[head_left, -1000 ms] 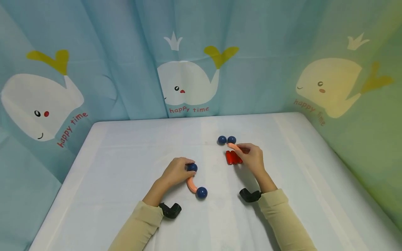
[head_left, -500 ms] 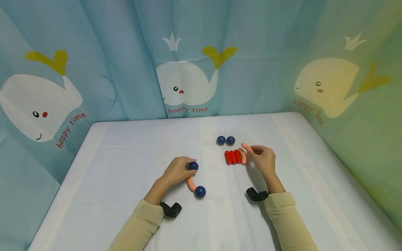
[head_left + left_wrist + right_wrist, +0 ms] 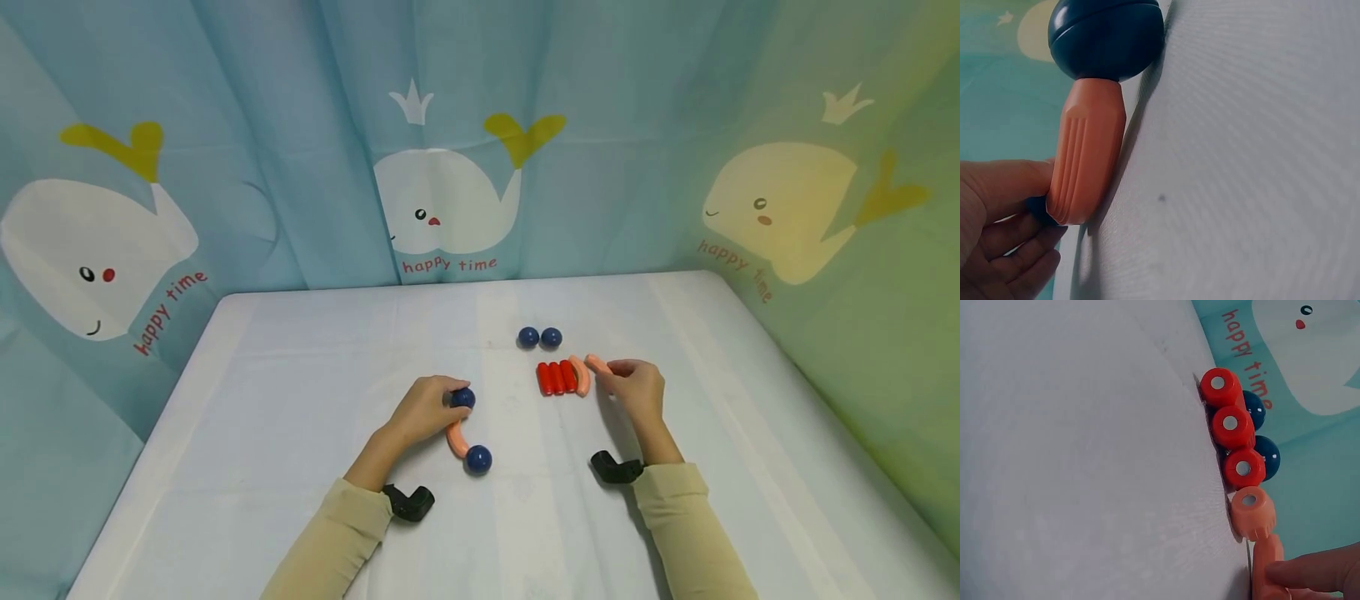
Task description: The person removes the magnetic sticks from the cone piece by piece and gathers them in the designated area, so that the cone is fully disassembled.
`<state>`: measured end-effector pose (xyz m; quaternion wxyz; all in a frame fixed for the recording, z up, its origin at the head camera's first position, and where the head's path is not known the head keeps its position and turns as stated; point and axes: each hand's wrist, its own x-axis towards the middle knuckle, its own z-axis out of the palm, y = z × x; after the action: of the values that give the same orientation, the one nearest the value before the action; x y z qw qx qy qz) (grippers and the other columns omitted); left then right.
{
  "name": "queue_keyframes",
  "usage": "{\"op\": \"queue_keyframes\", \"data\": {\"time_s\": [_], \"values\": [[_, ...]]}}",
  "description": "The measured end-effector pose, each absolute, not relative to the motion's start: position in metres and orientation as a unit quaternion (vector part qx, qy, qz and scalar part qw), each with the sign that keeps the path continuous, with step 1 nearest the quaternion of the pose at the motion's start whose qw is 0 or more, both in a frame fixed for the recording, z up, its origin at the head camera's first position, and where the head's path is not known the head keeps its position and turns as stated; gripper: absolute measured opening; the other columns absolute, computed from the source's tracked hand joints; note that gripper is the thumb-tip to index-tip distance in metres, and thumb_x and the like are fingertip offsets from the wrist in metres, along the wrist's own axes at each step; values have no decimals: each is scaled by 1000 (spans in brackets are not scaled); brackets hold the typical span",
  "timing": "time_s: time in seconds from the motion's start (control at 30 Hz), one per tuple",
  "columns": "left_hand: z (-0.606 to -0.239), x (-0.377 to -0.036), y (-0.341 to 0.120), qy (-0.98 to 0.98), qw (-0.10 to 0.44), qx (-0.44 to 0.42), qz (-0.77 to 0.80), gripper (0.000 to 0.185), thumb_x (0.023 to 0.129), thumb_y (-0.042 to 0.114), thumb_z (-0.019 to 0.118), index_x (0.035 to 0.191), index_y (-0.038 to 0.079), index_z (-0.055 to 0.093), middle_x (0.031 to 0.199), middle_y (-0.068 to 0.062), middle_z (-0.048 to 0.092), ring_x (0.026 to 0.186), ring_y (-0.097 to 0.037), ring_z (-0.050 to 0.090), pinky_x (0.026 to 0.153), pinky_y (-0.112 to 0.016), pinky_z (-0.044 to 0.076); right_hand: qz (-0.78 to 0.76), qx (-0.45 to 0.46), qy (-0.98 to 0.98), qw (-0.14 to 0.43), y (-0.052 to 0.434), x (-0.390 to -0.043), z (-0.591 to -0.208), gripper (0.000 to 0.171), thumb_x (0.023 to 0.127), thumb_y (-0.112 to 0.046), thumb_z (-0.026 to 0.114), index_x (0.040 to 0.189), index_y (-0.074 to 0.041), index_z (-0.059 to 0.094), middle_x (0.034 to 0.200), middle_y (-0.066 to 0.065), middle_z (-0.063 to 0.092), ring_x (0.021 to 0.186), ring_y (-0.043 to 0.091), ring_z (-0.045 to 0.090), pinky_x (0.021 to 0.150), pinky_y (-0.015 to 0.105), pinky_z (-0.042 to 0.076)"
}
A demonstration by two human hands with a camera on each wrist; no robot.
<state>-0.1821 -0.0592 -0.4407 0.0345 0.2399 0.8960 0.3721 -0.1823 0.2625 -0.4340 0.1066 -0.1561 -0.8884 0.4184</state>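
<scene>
My left hand (image 3: pixel 423 410) grips a dark blue ball (image 3: pixel 463 398) at the far end of an orange curved magnetic rod (image 3: pixel 456 439). A second blue ball (image 3: pixel 478 459) sits at that rod's near end; the left wrist view shows the grooved rod (image 3: pixel 1088 150) meeting this ball (image 3: pixel 1107 37). Thumb and fingers of my right hand (image 3: pixel 636 387) pinch another orange rod (image 3: pixel 597 364), low over the table. Just left of it lies a third orange rod (image 3: pixel 580 376), at the right end of a row of red rods (image 3: pixel 557 377). Silvery discs show on the row's ends in the right wrist view.
Two more blue balls (image 3: pixel 540 337) lie side by side behind the red rods. Everything stands on a white-covered table (image 3: pixel 315 358). A blue-green curtain (image 3: pixel 315 142) printed with whales hangs along its back and sides.
My right hand has moved right with its orange rod, from over the red row to beside it, then lowered. The row's orange rod has come into view. My left hand stays on its ball.
</scene>
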Motion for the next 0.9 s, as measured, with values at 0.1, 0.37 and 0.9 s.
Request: {"op": "queue_keyframes", "data": {"time_s": [0.1,0.37,0.9], "values": [[-442,-182,-60,894,32,241,375,40,79,17,73,115,2,64,114,-11,62,111,-25,53,94,-38,40,415,-162,-889,108,261,-183,-434,27,79,-10,68,99,9,66,84,19,65,69,22,55,53,22,43],[-443,-184,-60,893,38,245,376,40,79,17,73,116,2,64,115,-10,62,112,-25,53,94,-38,40,402,-174,-891,117,253,-183,-434,26,81,-15,68,93,8,67,82,17,64,72,25,53,53,24,42],[-445,-186,-59,890,44,262,370,44,80,20,72,120,5,61,118,-9,60,113,-23,52,95,-37,39,388,-170,-895,138,248,-181,-434,25,82,-19,67,86,5,69,76,14,65,68,25,54,54,28,40]]}}
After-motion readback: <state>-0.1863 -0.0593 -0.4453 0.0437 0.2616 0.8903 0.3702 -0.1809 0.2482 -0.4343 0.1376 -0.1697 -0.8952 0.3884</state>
